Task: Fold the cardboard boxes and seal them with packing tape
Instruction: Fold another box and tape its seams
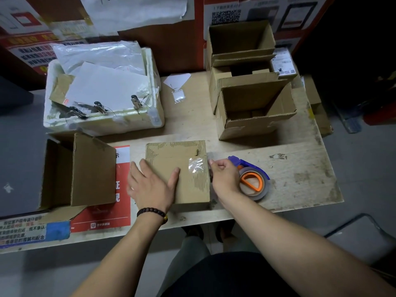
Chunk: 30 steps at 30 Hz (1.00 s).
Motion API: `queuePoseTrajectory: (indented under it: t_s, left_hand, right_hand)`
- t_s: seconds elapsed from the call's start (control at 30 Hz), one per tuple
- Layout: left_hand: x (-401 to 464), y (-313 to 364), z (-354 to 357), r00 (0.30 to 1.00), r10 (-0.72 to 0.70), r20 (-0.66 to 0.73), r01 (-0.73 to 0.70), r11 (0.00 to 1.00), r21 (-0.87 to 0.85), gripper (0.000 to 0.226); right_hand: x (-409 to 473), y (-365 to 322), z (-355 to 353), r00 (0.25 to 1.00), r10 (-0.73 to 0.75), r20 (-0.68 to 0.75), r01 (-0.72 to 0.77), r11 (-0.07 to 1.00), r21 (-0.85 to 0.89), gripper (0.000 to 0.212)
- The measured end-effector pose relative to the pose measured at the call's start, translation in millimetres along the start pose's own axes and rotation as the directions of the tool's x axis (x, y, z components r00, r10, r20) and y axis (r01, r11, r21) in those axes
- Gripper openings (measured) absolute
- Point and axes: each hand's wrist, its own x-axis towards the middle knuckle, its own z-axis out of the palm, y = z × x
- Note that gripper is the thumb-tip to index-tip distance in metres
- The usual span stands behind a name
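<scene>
The closed box [177, 171] lies on the bench [300, 168] near its front edge. The left hand [152, 185] presses flat on the box top, fingers straight, holding nothing. The right hand [225, 176] sits at the box's right edge, fingers curled round the tape dispenser [252, 181]; a short piece of clear tape [196, 165] already sticks to the top beside it.

The risks, as I judge them: if the left hand eases off, the flaps may spring up and the tape wrinkle or bridge a gap. Pulling the dispenser at a slant could run the tape off the seam. The box could also slide toward the bench edge.
</scene>
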Motion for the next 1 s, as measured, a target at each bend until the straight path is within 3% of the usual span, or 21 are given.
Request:
queuePoseTrajectory:
  t_s: [0.2,0.33,0.47,0.57,0.67,1.0]
  left_hand:
    - [-5.1,-0.3,-2.4,0.995,-0.026,0.101,0.041,0.988,-0.15,0.104]
    - [-5.9,-1.0,-3.5,0.994,-0.024,0.108,0.041,0.987,-0.157,0.104]
    - [-5.9,0.2,-5.3,0.993,-0.031,0.118,0.049,0.987,-0.156,0.105]
    - [-5.4,0.7,-5.3,0.992,-0.035,0.12,0.053,0.987,-0.153,0.105]
    - [-6.1,1.2,-4.9,0.991,-0.047,0.123,0.065,0.986,-0.153,0.105]
    - [-7.0,7.1,0.0,0.996,-0.049,0.073,0.056,0.994,-0.098,0.1]
  right_hand:
    - [4.1,9.0,10.0,0.994,0.051,0.096,-0.058,0.996,0.072,0.025]
    - [1.8,11.3,6.4,0.983,0.095,0.159,-0.091,0.995,-0.031,0.034]
    - [-10.0,8.4,-9.5,0.987,-0.051,0.152,0.092,0.956,-0.279,0.043]
    - [-29.5,4.3,-11.2,0.956,-0.228,0.186,0.262,0.947,-0.187,0.043]
    - [-37.7,7.6,1.1,0.941,-0.283,0.184,0.312,0.937,-0.155,0.042]
    - [-18.7,6.0,6.8,0.94,-0.208,0.269,0.296,0.889,-0.348,0.044]
